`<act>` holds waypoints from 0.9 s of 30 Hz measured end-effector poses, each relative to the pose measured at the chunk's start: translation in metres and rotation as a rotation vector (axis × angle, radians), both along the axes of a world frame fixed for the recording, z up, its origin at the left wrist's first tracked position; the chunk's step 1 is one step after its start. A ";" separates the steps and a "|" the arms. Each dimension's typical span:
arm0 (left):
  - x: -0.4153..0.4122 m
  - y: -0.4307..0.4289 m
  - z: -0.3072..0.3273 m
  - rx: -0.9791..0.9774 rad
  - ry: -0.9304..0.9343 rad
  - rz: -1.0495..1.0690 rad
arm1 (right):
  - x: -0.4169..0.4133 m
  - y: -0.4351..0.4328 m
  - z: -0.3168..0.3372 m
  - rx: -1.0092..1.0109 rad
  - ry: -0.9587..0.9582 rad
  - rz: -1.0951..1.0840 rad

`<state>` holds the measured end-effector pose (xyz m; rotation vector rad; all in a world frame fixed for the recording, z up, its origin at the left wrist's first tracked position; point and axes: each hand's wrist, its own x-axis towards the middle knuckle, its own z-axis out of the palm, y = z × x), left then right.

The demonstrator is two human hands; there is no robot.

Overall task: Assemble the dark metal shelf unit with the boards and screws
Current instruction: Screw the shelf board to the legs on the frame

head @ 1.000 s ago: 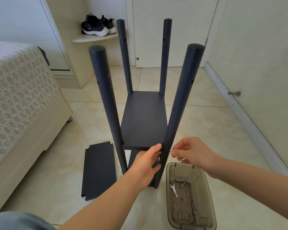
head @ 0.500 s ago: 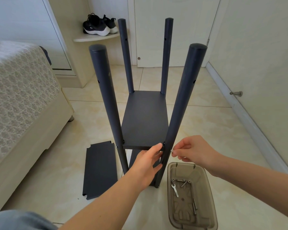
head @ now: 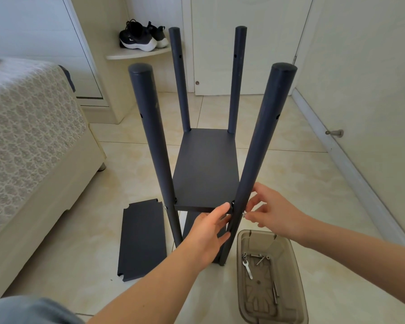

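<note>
The dark shelf unit stands on the floor with four upright posts and a fitted board (head: 206, 169) between them. My left hand (head: 209, 232) rests with straight fingers against the board's front edge, beside the near right post (head: 255, 164). My right hand (head: 270, 211) pinches a small silver screw (head: 244, 214) at the post's outer side, level with the board. A loose dark board (head: 142, 239) lies flat on the tiles to the left. A second board lower in the frame is mostly hidden by my left hand.
A brown translucent tray (head: 290, 277) with several screws and a small wrench (head: 247, 268) sits on the floor at right front. A bed (head: 26, 146) fills the left side. A door stop (head: 334, 132) juts from the right wall. Black shoes (head: 140, 36) sit on a corner shelf.
My right hand has moved closer to the near right post, bringing the screw up to its side. My left hand stays on the board's edge.
</note>
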<state>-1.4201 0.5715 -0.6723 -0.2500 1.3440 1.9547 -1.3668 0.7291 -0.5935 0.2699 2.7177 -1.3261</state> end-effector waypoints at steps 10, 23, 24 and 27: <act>0.000 -0.001 0.001 -0.009 -0.010 0.029 | -0.004 0.002 -0.004 0.020 0.019 0.098; 0.000 -0.004 0.004 -0.007 0.021 0.018 | -0.006 0.004 -0.009 0.058 0.052 0.134; 0.000 -0.004 0.004 -0.004 0.024 0.015 | -0.006 0.004 -0.009 0.060 0.048 0.136; 0.002 -0.005 0.004 0.007 0.024 0.018 | -0.006 0.004 -0.010 0.059 0.038 0.142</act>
